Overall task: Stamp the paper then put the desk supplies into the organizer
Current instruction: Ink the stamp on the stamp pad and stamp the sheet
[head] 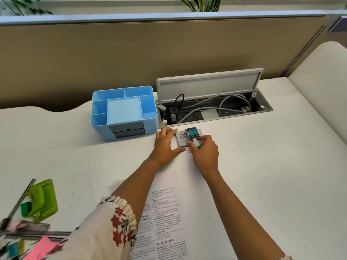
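Observation:
A grey stamp pad case (pixel 181 140) lies on the white desk beyond the printed paper (pixel 166 218). My left hand (pixel 166 144) grips the case's left and near edges. My right hand (pixel 204 152) holds a stamp (pixel 192 135) by its white and green handle, tilted so the inked teal face points up and away over the case. The blue organizer (pixel 124 111) stands empty at the back left, with several compartments and two grey drawers in front.
An open cable hatch (pixel 212 107) with sockets and wires lies right behind the stamp pad. At the near left are a green hole punch (pixel 40 200), a ruler, pink sticky notes (pixel 42 247) and other small supplies. A cream chair back (pixel 323 87) stands at right.

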A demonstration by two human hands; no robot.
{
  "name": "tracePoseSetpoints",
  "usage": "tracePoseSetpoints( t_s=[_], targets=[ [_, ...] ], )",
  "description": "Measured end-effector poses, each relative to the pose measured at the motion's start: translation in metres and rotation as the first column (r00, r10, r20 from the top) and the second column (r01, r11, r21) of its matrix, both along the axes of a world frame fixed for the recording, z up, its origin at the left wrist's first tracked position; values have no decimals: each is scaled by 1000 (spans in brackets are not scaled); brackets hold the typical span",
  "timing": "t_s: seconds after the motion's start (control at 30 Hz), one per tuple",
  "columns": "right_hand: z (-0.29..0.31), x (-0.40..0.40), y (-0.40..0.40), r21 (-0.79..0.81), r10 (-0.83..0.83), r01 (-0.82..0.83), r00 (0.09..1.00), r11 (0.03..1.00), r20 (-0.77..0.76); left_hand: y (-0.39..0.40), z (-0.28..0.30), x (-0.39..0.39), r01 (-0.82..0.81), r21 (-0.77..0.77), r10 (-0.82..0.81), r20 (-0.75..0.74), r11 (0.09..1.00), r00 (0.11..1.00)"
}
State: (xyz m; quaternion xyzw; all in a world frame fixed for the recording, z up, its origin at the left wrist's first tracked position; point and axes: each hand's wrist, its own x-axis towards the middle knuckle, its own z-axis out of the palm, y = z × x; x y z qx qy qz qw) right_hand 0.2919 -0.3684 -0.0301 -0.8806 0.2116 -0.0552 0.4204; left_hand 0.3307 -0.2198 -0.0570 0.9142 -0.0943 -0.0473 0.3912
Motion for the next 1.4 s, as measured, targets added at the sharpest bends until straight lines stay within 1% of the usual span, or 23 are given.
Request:
tracePoseSetpoints(
  t_s=[0.13,0.23,0.3,0.5,0.63,0.97,1.1,1.2,1.27,1.4],
  targets=[
    [4,1,3,-111,-10,4,999,994,-50,0,-1,-1,-9,-32,11,41,999,999],
    [5,1,1,-126,-101,103,995,987,28,0,-2,-2,-17,-42,19,42,999,999],
    [5,0,-2,-77,-129,131,991,988,33,0,-2,-2,-14,-44,16,39,999,999],
    [15,3,3,110,-108,118,990,987,-91,0,-3,-4,-12,-38,13,42,999,999],
    [23,6,4,204,-127,152,983,967,-130,-1,-2,-5,-14,-30,16,60,999,998],
    [32,8,-1,330,-117,174,976,928,-185,-4,-3,-8,-41,-14,42,120,999,992],
    [28,15,0,409,-133,221,963,885,-234,-5,-3,-9,-49,-15,50,128,999,990],
    [28,23,-6,430,-152,255,954,866,-259,-6,-3,-9,-51,-16,53,126,999,991],
    [31,24,-8,431,-122,234,955,871,-272,-5,-3,-9,-55,-11,56,126,998,991],
    [39,24,-11,529,-143,263,956,807,-256,-6,-4,-9,-55,2,55,134,998,989]
  ],
)
